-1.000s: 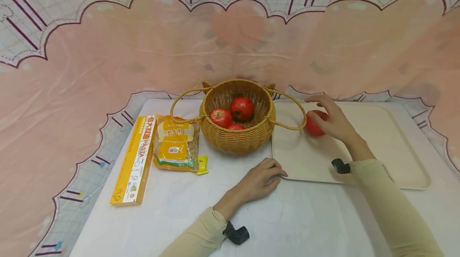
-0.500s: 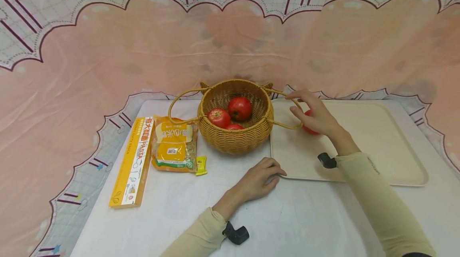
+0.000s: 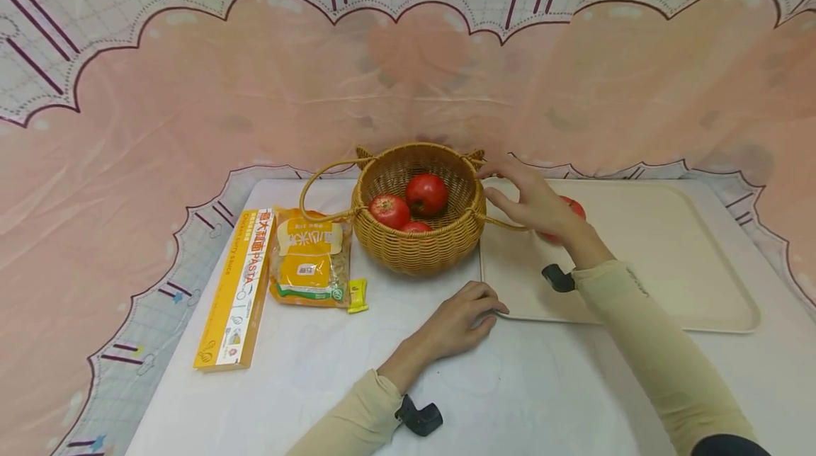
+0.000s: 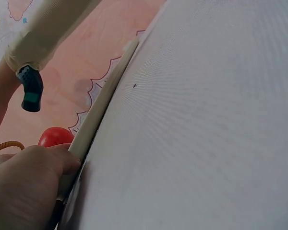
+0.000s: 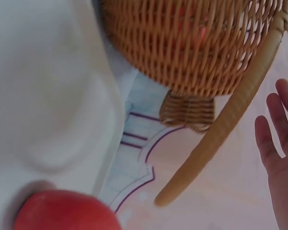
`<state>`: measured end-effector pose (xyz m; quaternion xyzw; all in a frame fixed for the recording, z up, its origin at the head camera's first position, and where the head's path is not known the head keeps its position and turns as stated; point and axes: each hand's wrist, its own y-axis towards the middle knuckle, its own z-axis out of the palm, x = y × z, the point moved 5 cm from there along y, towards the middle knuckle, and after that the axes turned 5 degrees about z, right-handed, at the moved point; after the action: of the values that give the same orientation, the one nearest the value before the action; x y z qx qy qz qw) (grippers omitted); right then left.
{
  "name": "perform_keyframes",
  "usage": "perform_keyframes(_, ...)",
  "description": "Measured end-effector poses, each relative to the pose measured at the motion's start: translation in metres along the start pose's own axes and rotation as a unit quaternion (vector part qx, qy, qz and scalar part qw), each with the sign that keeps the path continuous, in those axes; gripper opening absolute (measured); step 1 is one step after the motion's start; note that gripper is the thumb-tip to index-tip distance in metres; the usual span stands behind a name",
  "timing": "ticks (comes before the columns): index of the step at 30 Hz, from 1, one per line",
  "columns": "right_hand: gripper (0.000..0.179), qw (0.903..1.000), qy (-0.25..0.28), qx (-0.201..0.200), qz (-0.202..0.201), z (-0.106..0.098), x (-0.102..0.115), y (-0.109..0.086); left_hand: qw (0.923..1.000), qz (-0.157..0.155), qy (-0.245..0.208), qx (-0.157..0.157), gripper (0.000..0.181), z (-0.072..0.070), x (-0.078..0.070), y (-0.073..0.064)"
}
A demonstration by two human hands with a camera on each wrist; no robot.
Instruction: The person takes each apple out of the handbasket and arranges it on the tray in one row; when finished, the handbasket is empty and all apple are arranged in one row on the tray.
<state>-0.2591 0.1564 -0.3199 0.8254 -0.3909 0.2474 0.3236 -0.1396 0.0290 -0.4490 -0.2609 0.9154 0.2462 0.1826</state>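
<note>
My right hand [image 3: 532,197] is over the left part of the beige tray [image 3: 637,286], fingers spread and empty, fingertips at the right side of the wicker basket [image 3: 417,251]. In the right wrist view its fingers [image 5: 283,103] lie beyond the basket's curved handle [image 5: 221,124]. Partly hidden behind this hand, a red apple [image 3: 571,207] sits on the tray. The basket holds several red apples, one of them [image 3: 427,194] at the back. My left hand [image 3: 455,321] rests on the table with loosely bent fingers touching the tray's near left corner; the left wrist view shows them against its rim [image 4: 98,100].
Left of the basket lie an orange bag of pasta [image 3: 310,258], a long yellow pasta box [image 3: 236,293] and a small yellow packet [image 3: 358,295]. A patterned pink curtain [image 3: 255,88] hangs behind the white table [image 3: 542,392].
My right hand has moved left from the apple on the tray, across the basket's right handle to the basket's side. The apple stays on the tray. The left hand has not moved.
</note>
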Motion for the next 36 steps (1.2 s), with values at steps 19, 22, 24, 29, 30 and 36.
perform_keyframes(19,0.021,0.9935,-0.033,0.093,-0.058,0.042,0.031,0.033,1.0,-0.002,0.007,-0.004,0.022,-0.001,0.001,-0.001)
perform_keyframes(22,0.022,0.9915,-0.031,0.112,-0.059,0.049,0.033,0.037,1.0,0.001,0.004,-0.006,0.022,-0.001,0.001,-0.001)
perform_keyframes(24,0.022,0.9899,-0.032,0.122,-0.064,0.052,0.036,0.04,1.0,0.002,0.003,-0.008,0.022,-0.001,0.001,-0.001)
perform_keyframes(29,0.021,0.9851,-0.038,0.152,-0.07,0.058,0.044,0.047,0.9999,0.002,0.002,-0.011,0.022,-0.002,0.001,-0.001)
perform_keyframes(30,0.02,0.9838,-0.042,0.16,-0.068,0.06,0.044,0.049,0.9999,0.002,0.001,-0.012,0.022,-0.002,0.001,-0.001)
perform_keyframes(36,0.02,0.9751,-0.046,0.212,-0.045,0.07,0.045,0.056,0.9999,0.003,-0.008,-0.008,0.023,0.001,0.001,0.0)
